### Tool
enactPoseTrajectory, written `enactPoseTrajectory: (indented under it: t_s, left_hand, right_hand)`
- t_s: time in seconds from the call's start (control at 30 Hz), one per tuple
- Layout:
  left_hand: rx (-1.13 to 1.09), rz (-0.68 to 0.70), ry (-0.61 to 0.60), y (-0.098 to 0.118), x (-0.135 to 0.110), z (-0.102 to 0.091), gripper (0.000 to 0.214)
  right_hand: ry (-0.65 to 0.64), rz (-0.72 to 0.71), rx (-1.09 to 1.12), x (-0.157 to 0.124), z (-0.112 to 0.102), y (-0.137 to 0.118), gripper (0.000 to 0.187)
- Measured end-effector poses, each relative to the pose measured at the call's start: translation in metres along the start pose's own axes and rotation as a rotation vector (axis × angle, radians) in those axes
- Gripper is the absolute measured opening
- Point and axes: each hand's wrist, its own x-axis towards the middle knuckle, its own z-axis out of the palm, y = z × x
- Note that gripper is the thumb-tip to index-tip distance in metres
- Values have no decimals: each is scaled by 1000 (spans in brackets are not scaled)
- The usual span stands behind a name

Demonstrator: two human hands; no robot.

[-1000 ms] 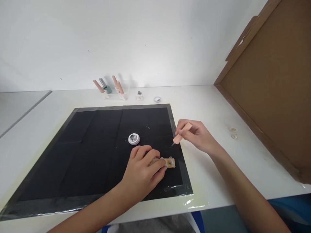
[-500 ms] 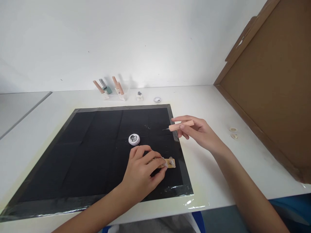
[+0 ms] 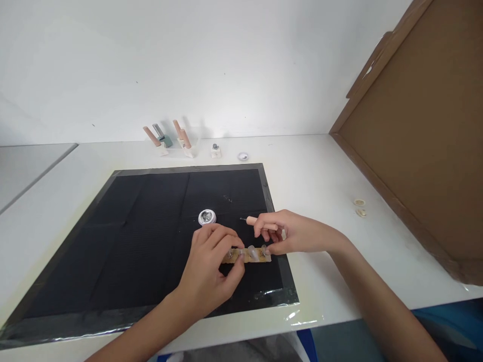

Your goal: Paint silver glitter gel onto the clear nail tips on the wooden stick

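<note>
A small tan strip (image 3: 252, 255) with several pale nail-like pieces on it lies on the black mat (image 3: 151, 241). My left hand (image 3: 211, 271) pinches the strip's left end with curled fingers. My right hand (image 3: 292, 235) holds a small wooden-handled tool (image 3: 253, 220) pointing left, and its lower fingers touch the strip's right end. A small round white dish (image 3: 207, 217) with grey contents sits just behind the hands.
At the back of the white table stand several wooden-handled tools in a clear holder (image 3: 169, 138), a small white block (image 3: 215, 150) and a round lid (image 3: 243, 156). Two small pale pieces (image 3: 359, 207) lie right of the mat. A large brown board (image 3: 422, 136) leans at the right.
My right hand has come down and left from above the mat's edge to the strip's right end, the tool now level. My left fingers shifted left, uncovering more of the strip.
</note>
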Motion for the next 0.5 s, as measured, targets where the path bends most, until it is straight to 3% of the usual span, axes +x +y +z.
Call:
enactPoseTrajectory:
  t_s: [0.17,0.5]
  left_hand:
    - [-11,2,22,-10,3,-9,17]
    - [28,195,-10,-15,2,-14,27]
  right_hand:
    - [-4,26,2,2,4,1,15]
    - [-16,44,78,3,5,4,14]
